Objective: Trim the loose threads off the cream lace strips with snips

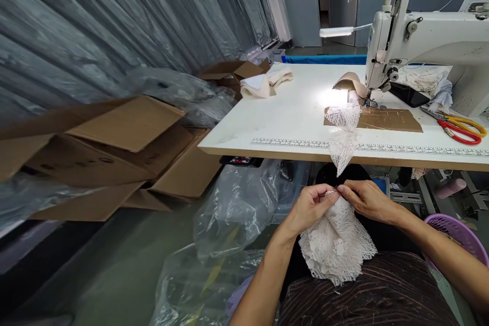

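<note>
A gathered bundle of white lace (336, 249) hangs over my lap below the table edge. My left hand (315, 206) pinches its top edge with thumb and fingers. Close beside it, my right hand (361, 196) is also closed on the top of the lace, the fingertips of both hands nearly touching. Just above them, a pointed lace piece (343, 145) drapes over the table's front edge, running back to the needle area of the white sewing machine (385, 51). A beige cup-shaped piece (350, 83) rests beside the needle.
The white table (290, 117) carries a brown strip (389, 119), red and yellow scissors (458, 127) at right and folded cream cloth (263, 83) at back left. Open cardboard boxes (130, 127) and clear plastic bags (237, 209) lie left; a purple basket (454, 226) stands right.
</note>
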A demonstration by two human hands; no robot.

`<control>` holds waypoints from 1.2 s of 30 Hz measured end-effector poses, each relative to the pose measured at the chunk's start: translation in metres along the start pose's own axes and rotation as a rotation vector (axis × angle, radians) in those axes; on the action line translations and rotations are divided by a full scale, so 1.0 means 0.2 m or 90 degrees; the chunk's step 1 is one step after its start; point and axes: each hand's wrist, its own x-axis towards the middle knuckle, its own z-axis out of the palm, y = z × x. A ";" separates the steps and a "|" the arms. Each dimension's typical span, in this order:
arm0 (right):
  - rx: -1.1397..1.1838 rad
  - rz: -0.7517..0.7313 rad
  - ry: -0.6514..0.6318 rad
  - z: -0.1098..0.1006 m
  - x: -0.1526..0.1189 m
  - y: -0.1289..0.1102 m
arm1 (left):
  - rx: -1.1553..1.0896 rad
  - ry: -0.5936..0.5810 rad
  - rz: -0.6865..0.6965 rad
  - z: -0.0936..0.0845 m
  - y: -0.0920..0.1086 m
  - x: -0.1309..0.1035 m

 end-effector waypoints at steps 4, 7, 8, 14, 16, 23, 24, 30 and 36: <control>0.077 0.015 0.009 0.02 -0.02 0.02 | -0.004 0.012 -0.004 0.00 0.00 -0.01; 0.192 0.024 -0.046 0.04 -0.09 0.02 | -0.029 0.009 -0.030 0.01 0.01 -0.03; 0.218 0.023 -0.065 0.04 -0.11 0.01 | -0.033 0.010 -0.042 0.02 0.02 -0.05; 0.233 0.029 -0.158 0.00 -0.24 -0.04 | 0.179 0.003 -0.015 0.02 0.02 -0.12; 0.161 0.045 -0.147 -0.03 -0.25 -0.04 | 0.303 0.035 0.037 0.02 0.01 -0.11; 0.166 0.009 0.070 -0.09 -0.16 -0.06 | 0.478 0.322 0.260 0.09 -0.01 0.11; 0.168 -0.004 0.108 -0.09 -0.15 -0.07 | 0.506 0.338 0.307 0.09 -0.01 0.13; 0.213 0.007 0.237 -0.12 -0.08 -0.13 | 0.610 0.400 0.608 0.08 0.06 0.04; 0.348 0.104 0.143 -0.08 -0.02 -0.13 | 0.675 0.169 0.740 0.10 0.09 -0.06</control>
